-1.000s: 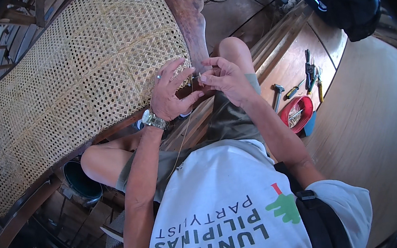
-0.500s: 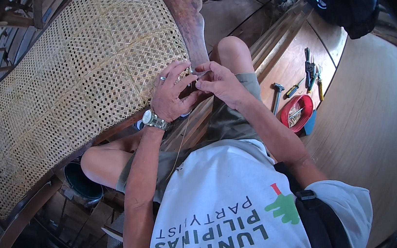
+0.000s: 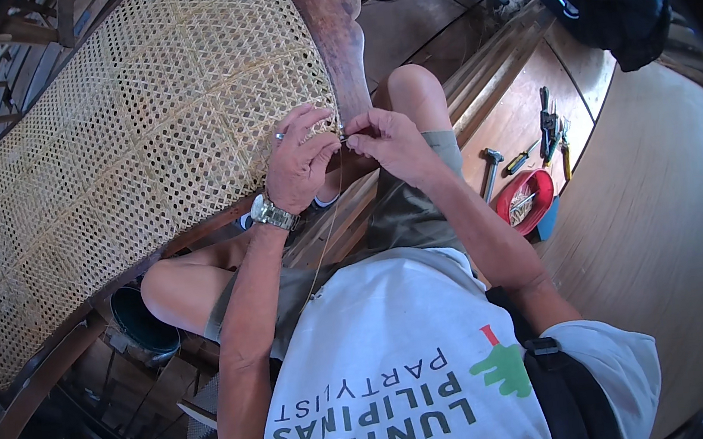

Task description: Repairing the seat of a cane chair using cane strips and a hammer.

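Observation:
A woven cane panel point(image 3: 157, 111) with open holes stretches across a dark wooden frame point(image 3: 347, 55). At its near right corner my two hands meet. My left hand point(image 3: 297, 161), with a ring and a wristwatch, rests on the cane edge, thumb and forefinger pinched together. My right hand point(image 3: 393, 144) is closed in a pinch just beside those fingertips, on a small dark thing too tiny to name. From between the fingertips a thin cane strand point(image 3: 328, 244) hangs down to my lap; which hand grips it is hard to see.
Right of my knee lie a hammer point(image 3: 492, 170), a screwdriver point(image 3: 523, 156), pliers point(image 3: 567, 153) and a red container point(image 3: 530, 203) with small pieces inside. A dark bucket point(image 3: 143, 319) stands under the panel. Another person point(image 3: 613, 3) is at the upper right.
My left thumb and forefinger have come together beside the right fingertips. The right fingers have closed in slightly, and the hanging strand has shifted right and shows more clearly.

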`<state>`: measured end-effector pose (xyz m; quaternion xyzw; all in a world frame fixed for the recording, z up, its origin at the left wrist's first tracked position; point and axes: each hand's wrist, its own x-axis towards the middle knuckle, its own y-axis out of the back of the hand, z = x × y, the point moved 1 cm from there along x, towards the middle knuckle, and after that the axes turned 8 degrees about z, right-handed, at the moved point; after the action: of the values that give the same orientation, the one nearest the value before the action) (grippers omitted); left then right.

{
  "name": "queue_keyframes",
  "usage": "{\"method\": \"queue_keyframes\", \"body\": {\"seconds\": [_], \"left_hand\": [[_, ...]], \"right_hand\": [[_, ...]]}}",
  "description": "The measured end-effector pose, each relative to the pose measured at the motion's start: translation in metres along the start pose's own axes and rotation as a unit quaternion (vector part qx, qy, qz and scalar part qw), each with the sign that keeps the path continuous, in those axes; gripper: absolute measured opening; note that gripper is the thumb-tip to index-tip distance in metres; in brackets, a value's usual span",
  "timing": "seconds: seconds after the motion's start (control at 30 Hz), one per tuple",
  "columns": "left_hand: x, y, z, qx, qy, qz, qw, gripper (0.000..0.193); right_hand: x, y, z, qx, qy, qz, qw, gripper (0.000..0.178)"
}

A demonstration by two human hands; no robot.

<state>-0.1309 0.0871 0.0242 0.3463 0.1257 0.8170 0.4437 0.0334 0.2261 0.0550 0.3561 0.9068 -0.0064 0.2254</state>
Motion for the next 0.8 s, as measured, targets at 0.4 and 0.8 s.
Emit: {"method": "queue_keyframes", "body": {"seconds": [0.4,0.8], "left_hand": [[0.006,0.005,0.01,-0.019,-0.009,-0.002,1.0,0.043],[0.0,-0.001,0.004,0.026,0.012,-0.019,0.999,0.016]], "right_hand": [[-0.003,-0.012,0.018,0.256,-0.067,0.024,0.964,0.02],[-0.005,-0.019,0.021,0.212,-0.033,0.055,0.975,0.025]]}}
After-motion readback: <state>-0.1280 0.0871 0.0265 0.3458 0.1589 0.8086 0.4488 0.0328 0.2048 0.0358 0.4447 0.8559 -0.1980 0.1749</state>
